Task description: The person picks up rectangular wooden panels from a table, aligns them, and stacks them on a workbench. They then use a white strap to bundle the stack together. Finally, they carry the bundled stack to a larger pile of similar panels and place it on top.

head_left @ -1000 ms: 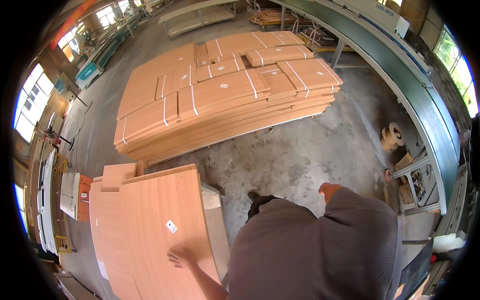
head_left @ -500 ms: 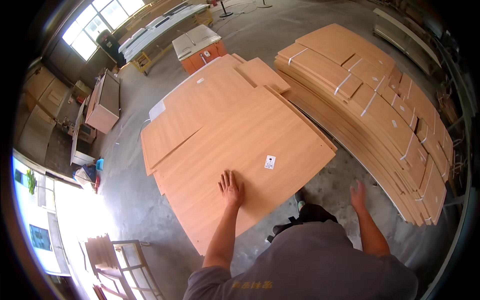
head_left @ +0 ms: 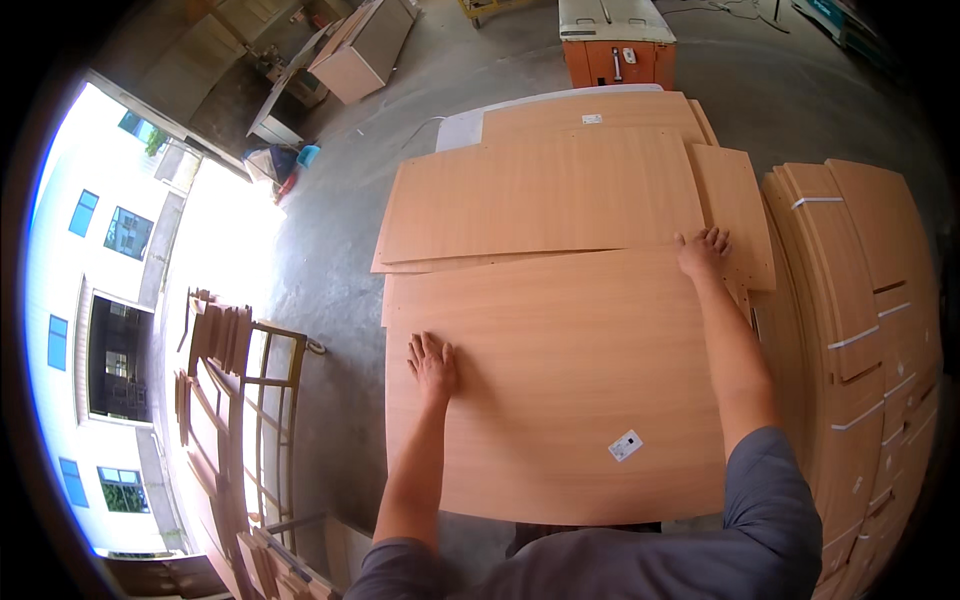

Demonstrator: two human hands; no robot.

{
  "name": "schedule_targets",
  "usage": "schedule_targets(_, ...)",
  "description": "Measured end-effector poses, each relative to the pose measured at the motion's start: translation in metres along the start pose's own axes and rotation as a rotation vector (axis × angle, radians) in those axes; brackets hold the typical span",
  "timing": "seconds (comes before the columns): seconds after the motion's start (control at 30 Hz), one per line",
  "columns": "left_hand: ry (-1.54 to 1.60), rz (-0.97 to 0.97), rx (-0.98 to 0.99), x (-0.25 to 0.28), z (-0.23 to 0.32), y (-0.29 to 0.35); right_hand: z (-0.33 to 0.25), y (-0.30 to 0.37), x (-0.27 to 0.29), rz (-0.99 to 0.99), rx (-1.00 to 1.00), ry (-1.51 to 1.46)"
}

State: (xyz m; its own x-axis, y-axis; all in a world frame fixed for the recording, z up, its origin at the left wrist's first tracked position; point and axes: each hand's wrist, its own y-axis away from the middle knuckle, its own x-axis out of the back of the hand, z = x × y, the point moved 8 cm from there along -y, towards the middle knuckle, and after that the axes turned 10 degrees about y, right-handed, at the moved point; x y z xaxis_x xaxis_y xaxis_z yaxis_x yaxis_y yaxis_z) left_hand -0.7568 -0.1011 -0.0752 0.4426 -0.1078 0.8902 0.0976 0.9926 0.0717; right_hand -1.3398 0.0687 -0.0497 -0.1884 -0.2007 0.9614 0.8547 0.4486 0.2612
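Observation:
A wide wood-grain panel [head_left: 560, 370] with a small white label [head_left: 625, 446] lies on top of the stack in front of me. My left hand [head_left: 433, 370] rests flat on its left part, fingers spread. At the panel's far right corner, my right hand [head_left: 704, 253] touches the edge with its fingers apart. Just beyond that hand is a narrower panel [head_left: 735, 215], partly beneath the others. Another large panel [head_left: 545, 195] lies farther back, its near edge along the far edge of the nearest one. Neither hand is wrapped round anything.
Strapped stacks of panels [head_left: 870, 300] stand close on my right. To the left is a metal-framed rack [head_left: 285, 400] beside upright boards [head_left: 222, 335]. An orange cabinet with a pale top [head_left: 620, 62] stands behind the stack. Bright daylight enters through the left opening.
My view has turned left. My right hand has come from beside the stack onto the panel's far right corner. The left hand stays flat on the panel, now nearer its left edge.

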Motion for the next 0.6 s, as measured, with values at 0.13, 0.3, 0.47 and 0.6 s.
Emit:
schedule_targets(0.13, -0.014, 0.091, 0.033, 0.016, -0.039, -0.104, -0.043, -0.046, -0.017, -0.012, 0.032, 0.037)
schedule_targets(0.3, 0.154, 0.089, 0.2, 0.015, -0.08, -0.225, -0.041, -0.099, -0.039, 0.08, 0.194, -0.097)
schedule_targets(0.47, -0.02, -0.092, 0.283, -0.003, -0.044, -0.276, -0.016, -0.139, -0.051, 0.074, 0.208, -0.202)
schedule_targets(0.6, -0.011, -0.043, 0.228, 0.002, -0.056, -0.309, -0.033, -0.137, -0.053, 0.095, 0.217, -0.142)
